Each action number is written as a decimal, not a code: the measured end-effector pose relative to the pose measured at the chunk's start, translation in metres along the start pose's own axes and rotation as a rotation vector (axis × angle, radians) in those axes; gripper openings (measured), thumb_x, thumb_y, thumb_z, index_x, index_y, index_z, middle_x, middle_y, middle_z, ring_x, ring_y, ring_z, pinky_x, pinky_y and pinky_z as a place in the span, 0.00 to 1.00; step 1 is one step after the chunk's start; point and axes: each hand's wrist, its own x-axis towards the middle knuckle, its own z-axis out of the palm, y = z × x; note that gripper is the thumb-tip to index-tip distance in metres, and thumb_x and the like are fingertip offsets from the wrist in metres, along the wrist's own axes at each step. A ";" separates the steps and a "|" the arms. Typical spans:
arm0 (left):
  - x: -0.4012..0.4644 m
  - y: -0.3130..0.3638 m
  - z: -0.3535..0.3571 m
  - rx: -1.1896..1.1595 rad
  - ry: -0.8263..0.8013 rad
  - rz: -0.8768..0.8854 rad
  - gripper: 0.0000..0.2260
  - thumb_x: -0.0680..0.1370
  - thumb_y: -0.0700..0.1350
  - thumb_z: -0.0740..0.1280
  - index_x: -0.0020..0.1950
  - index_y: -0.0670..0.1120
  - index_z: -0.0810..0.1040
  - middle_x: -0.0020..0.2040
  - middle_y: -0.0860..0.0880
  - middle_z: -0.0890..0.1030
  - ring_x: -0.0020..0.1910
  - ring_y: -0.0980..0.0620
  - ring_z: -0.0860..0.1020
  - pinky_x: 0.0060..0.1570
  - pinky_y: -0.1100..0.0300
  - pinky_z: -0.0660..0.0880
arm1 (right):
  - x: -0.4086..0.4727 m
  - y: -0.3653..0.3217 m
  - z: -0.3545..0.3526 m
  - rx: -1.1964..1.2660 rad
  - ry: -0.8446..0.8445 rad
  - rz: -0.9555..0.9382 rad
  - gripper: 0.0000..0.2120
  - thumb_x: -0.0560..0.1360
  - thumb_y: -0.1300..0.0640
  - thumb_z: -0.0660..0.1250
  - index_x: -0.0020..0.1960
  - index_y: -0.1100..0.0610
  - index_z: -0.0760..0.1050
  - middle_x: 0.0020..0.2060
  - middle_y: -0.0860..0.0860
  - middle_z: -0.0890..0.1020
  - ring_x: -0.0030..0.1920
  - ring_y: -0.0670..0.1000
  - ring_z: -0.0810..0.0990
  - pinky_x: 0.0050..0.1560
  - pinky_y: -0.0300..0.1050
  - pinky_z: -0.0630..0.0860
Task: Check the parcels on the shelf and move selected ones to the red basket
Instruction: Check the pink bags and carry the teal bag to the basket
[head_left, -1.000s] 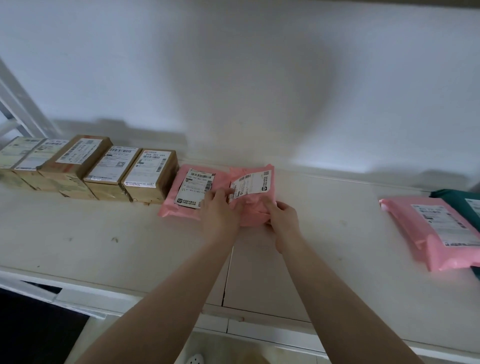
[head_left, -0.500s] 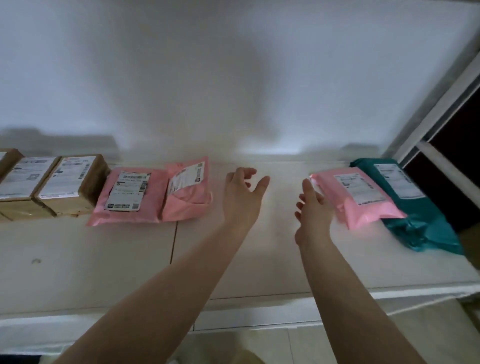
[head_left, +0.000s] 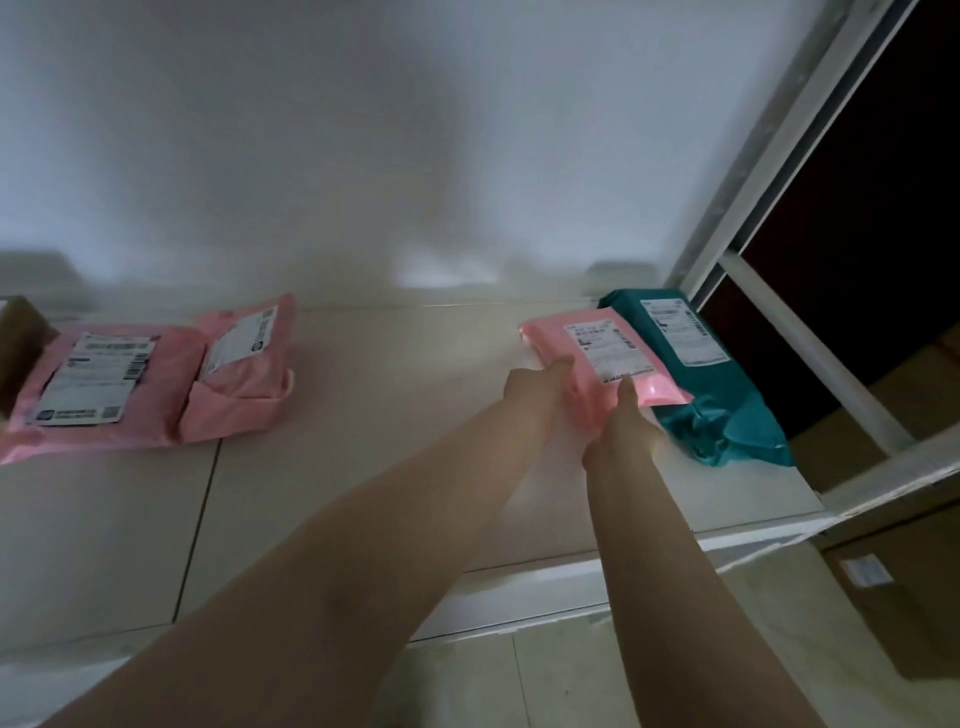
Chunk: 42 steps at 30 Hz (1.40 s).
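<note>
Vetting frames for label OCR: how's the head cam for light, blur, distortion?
Head view: dim, bluish; bright patch on the wall, sheen on the pink parcel that both hands grip; teal parcel beside it; labels too soft to read; shelf edge and right frame lean, wide-angle.

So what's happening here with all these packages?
A person is going through parcels on a white shelf. Both hands hold a pink parcel that lies partly over a teal parcel at the shelf's right end: the left hand at its left edge, the right hand at its near edge. Two other pink parcels lie untouched to the left. No red basket is in view.
</note>
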 end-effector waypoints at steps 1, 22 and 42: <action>0.003 -0.001 0.005 0.001 0.001 -0.003 0.27 0.75 0.56 0.69 0.67 0.40 0.72 0.59 0.41 0.78 0.51 0.43 0.78 0.52 0.55 0.75 | 0.003 -0.002 0.000 -0.004 0.003 -0.011 0.32 0.77 0.41 0.67 0.70 0.62 0.68 0.58 0.58 0.78 0.55 0.56 0.78 0.50 0.46 0.73; -0.003 -0.004 -0.073 -0.263 0.050 0.196 0.13 0.78 0.46 0.69 0.57 0.39 0.78 0.54 0.42 0.84 0.44 0.45 0.83 0.42 0.53 0.82 | -0.040 0.050 0.020 0.149 -0.467 -0.110 0.16 0.76 0.61 0.71 0.62 0.62 0.77 0.54 0.58 0.84 0.50 0.53 0.84 0.49 0.44 0.80; -0.083 0.013 -0.249 -0.112 0.364 0.475 0.02 0.75 0.49 0.72 0.43 0.53 0.80 0.50 0.50 0.85 0.54 0.45 0.82 0.58 0.47 0.78 | -0.143 0.056 0.081 -0.108 -0.879 -0.216 0.14 0.75 0.56 0.72 0.59 0.60 0.81 0.46 0.53 0.87 0.42 0.49 0.86 0.40 0.40 0.82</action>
